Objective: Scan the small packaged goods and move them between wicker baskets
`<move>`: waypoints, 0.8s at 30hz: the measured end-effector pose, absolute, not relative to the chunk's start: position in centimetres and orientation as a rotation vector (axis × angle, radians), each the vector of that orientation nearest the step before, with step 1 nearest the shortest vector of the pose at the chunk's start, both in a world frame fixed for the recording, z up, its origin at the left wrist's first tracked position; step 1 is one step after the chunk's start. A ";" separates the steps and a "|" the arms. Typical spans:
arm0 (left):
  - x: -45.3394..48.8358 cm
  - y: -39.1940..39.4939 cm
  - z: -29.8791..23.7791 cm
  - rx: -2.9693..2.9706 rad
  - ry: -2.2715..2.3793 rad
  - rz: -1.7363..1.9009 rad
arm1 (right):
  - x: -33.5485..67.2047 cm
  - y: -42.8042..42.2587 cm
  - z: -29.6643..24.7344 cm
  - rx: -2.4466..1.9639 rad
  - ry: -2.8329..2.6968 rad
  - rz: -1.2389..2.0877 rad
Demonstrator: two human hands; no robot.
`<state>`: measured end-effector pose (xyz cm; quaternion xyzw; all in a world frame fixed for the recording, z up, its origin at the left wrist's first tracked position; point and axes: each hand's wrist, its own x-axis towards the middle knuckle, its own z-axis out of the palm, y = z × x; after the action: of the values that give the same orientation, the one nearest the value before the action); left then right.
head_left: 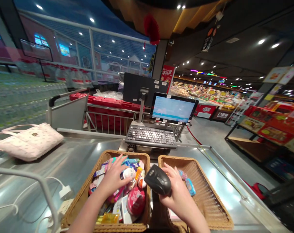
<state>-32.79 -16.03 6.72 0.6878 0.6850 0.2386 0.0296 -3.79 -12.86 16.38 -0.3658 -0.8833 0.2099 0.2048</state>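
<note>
My left hand [113, 177] reaches into the left wicker basket [82, 194], its fingers spread over a heap of several small packaged goods [131, 194]; whether it grips one is hidden. My right hand [177, 191] is closed round a black handheld barcode scanner [158, 180], held over the gap between the two baskets. The right wicker basket [210, 200] holds a few small items, among them a blue-and-pink packet [190, 186], just right of the scanner.
Both baskets stand on a steel checkout counter [71, 161]. Behind them are a keyboard [151, 136] and a till screen [173, 109]. A pale handbag [27, 140] lies at far left. White cables and a plug [64, 192] trail at left. Store shelves [270, 129] stand right.
</note>
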 end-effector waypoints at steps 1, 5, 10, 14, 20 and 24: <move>-32.8 -16.5 6.3 2.120 2.104 0.718 | -4.0 -12.9 16.2 -1.018 -2.469 0.606; -32.7 -18.4 5.3 2.134 2.037 0.675 | -4.7 -13.2 15.8 -0.999 -2.484 0.673; -32.4 -20.3 5.6 2.153 1.941 0.525 | -4.7 -13.2 15.0 -0.995 -2.476 0.682; -31.9 -20.4 7.0 2.175 1.946 0.505 | -3.3 -12.8 14.4 -1.052 -2.428 0.650; -27.7 -16.8 9.4 2.382 1.801 0.686 | 2.2 -11.8 13.9 -1.229 -2.286 0.499; -22.3 -12.8 10.1 2.492 1.581 0.615 | 6.4 -11.5 13.6 -1.368 -2.149 0.451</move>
<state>-22.34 -12.83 10.07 0.8249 0.5235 0.2035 0.0634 6.44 -11.49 13.56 -0.5085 -0.7990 0.1678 0.2736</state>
